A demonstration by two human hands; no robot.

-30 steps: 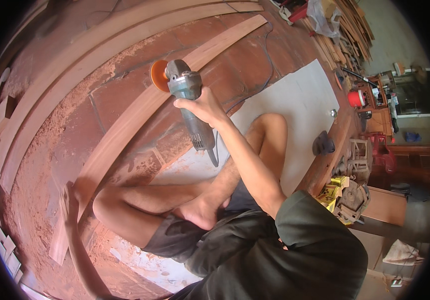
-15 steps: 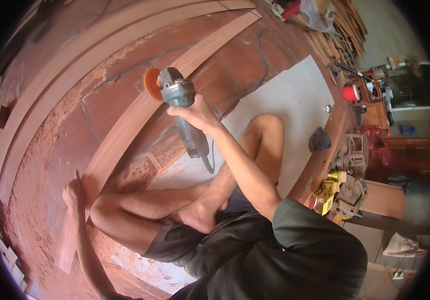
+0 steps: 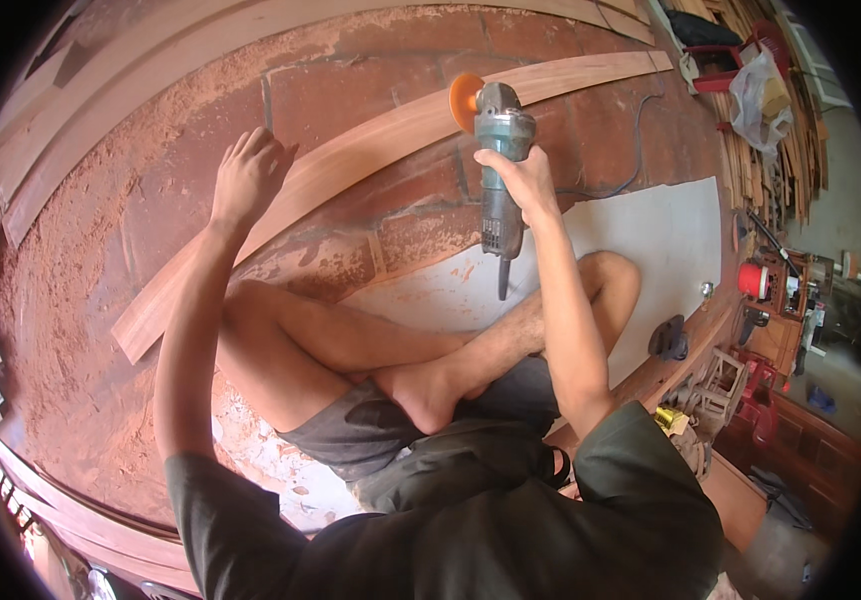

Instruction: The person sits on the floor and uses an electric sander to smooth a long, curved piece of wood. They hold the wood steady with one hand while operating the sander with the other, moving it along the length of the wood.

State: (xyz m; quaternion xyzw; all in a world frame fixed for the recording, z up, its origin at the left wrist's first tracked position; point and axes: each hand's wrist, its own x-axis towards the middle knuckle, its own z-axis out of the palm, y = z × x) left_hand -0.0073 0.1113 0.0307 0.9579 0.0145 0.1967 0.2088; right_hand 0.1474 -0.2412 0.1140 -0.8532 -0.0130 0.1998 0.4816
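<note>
My right hand (image 3: 528, 182) is wrapped round the body of an angle grinder (image 3: 503, 130). Its orange disc (image 3: 464, 103) points up and to the left, over the far half of a long curved wooden board (image 3: 370, 155). From the grinder's lower end a short cord stub hangs down. My left hand (image 3: 250, 178) is raised by the board's far left side, fingers apart and slightly bent, holding nothing. Whether it touches the board I cannot tell. The board lies on the floor beyond my crossed legs.
Reddish sawdust covers the tiled floor (image 3: 80, 300) at left. More long boards (image 3: 200, 48) lie along the far left. A pale sheet (image 3: 650, 220) lies under my legs. Stacked wood strips (image 3: 760, 170), a plastic bag (image 3: 758, 105) and a red stool (image 3: 758, 400) stand at right. A dark cable (image 3: 635, 150) crosses the tiles.
My left hand has left the near end of the board and moved up and away. The grinder, still in my right hand, appears further right. The whole view has turned.
</note>
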